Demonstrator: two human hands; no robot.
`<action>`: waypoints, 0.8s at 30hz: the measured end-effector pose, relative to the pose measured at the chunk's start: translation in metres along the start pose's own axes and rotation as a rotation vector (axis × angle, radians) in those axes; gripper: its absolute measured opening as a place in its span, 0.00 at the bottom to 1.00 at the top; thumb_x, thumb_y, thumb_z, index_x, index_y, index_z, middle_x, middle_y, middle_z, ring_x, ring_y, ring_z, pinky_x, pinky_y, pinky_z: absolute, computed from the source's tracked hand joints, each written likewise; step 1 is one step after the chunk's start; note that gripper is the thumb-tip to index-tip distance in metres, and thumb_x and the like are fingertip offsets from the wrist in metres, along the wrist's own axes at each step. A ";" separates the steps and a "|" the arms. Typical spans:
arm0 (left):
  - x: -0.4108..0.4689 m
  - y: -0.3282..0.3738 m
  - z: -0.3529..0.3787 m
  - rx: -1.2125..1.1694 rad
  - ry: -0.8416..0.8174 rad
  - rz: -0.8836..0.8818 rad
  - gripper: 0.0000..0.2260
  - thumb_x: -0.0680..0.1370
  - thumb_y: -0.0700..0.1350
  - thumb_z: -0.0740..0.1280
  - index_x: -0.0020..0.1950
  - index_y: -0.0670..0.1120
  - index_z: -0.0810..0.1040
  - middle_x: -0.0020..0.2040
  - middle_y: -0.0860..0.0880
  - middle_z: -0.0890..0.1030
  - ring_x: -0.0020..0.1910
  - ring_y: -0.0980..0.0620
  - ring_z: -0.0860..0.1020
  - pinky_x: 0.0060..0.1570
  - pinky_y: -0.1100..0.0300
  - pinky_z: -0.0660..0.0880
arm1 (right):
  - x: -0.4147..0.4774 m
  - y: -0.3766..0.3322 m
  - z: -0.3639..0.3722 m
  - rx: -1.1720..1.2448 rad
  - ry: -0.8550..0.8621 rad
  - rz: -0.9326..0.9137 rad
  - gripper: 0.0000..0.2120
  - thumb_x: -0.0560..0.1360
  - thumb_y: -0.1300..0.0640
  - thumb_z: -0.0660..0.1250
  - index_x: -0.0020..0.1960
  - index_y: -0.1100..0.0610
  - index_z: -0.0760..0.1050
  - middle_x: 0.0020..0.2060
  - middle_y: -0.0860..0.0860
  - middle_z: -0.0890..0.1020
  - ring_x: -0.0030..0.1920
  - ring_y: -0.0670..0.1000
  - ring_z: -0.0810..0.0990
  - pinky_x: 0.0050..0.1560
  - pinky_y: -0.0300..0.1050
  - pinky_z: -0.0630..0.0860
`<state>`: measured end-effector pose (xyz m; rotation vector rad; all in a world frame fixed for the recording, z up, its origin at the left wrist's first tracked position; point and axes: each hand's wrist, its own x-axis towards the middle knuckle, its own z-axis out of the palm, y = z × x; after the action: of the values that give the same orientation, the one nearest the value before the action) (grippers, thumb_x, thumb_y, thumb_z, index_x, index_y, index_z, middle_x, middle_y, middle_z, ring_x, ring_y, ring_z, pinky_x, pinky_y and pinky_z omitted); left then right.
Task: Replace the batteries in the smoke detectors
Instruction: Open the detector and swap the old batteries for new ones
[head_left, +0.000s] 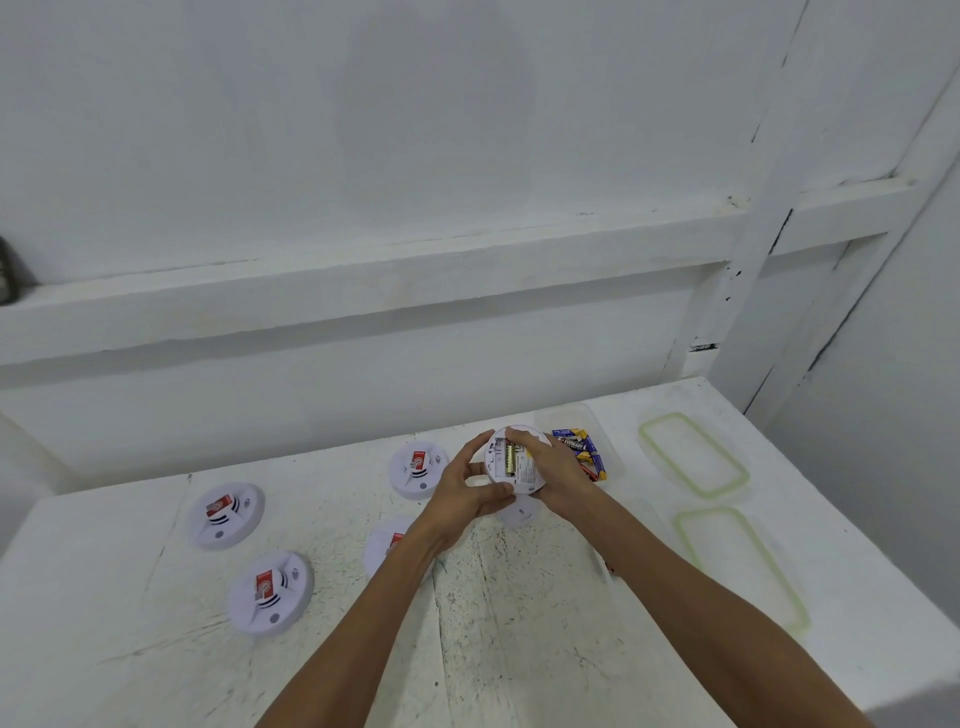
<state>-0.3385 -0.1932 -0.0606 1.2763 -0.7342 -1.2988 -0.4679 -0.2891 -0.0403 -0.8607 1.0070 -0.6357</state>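
Observation:
Both hands hold a round white smoke detector (519, 470) above the table, its open back facing me. A gold battery (510, 458) lies in its compartment. My left hand (465, 488) grips the left rim with thumb and fingers. My right hand (553, 470) curls over the right side, a finger resting at the top near the battery. Just below the hands a white round cover (519, 513) lies on the table, partly hidden. Loose batteries (582, 449) in blue, yellow and black sit in a clear container right behind my right hand.
Three white detectors with red labels lie face up on the white table (223, 514), (270, 592), (415, 469); one more (382, 548) is half hidden under my left forearm. Two clear lids with green rims (691, 454), (743, 566) lie at the right. A white wall ledge runs behind.

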 end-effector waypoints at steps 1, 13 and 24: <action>0.000 0.000 0.000 -0.002 0.001 0.001 0.36 0.73 0.31 0.76 0.75 0.56 0.72 0.65 0.38 0.79 0.60 0.39 0.83 0.57 0.41 0.82 | 0.000 0.000 0.000 0.001 0.000 -0.005 0.14 0.74 0.54 0.74 0.58 0.56 0.80 0.51 0.58 0.86 0.47 0.58 0.85 0.48 0.55 0.81; -0.002 0.003 0.005 -0.012 0.002 0.016 0.36 0.74 0.30 0.76 0.76 0.56 0.72 0.64 0.39 0.79 0.58 0.40 0.84 0.55 0.44 0.83 | 0.001 0.010 0.000 -0.091 0.142 -0.171 0.22 0.71 0.49 0.77 0.61 0.56 0.77 0.51 0.56 0.85 0.48 0.56 0.86 0.35 0.43 0.80; -0.005 -0.001 0.005 -0.075 0.042 -0.021 0.32 0.78 0.29 0.71 0.76 0.54 0.72 0.64 0.40 0.80 0.57 0.41 0.85 0.55 0.45 0.84 | 0.002 0.022 0.004 -0.358 0.250 -0.308 0.19 0.75 0.48 0.73 0.61 0.55 0.74 0.53 0.52 0.81 0.51 0.51 0.81 0.46 0.41 0.80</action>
<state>-0.3442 -0.1892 -0.0591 1.2498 -0.6389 -1.3010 -0.4618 -0.2783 -0.0587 -1.2908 1.2483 -0.8536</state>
